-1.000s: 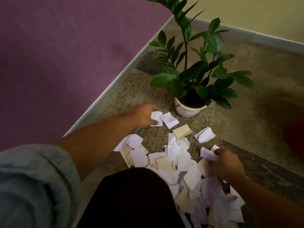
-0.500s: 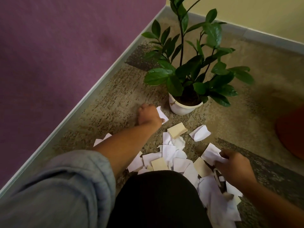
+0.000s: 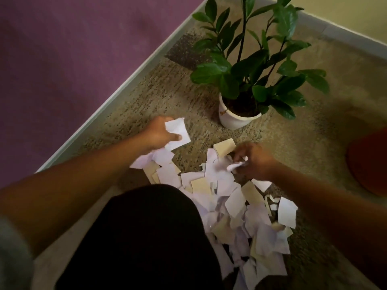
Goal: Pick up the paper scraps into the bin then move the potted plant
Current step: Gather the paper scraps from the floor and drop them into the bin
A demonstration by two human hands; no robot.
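Several white and tan paper scraps (image 3: 234,204) lie heaped on the carpet in front of my dark knee. My left hand (image 3: 159,133) is shut on white paper scraps (image 3: 178,130), lifted a little above the floor, left of the pot. My right hand (image 3: 254,161) is closed around a crumpled white scrap (image 3: 236,165) at the far edge of the heap, beside a tan scrap (image 3: 224,146). The potted plant (image 3: 247,65), dark green leaves in a white pot (image 3: 232,120), stands just beyond both hands. A red-brown round object (image 3: 370,162), possibly the bin, shows at the right edge.
A purple wall (image 3: 73,59) with a pale baseboard (image 3: 117,97) runs diagonally on the left. A yellow wall (image 3: 345,11) closes the corner behind the plant. My dark-clothed knee (image 3: 144,237) covers the near part of the heap. Speckled carpet (image 3: 297,147) lies between plant and red-brown object.
My left hand has lifted white scraps from near the pot and drawn back toward the heap. My right hand has moved up and left, closing on a crumpled scrap.
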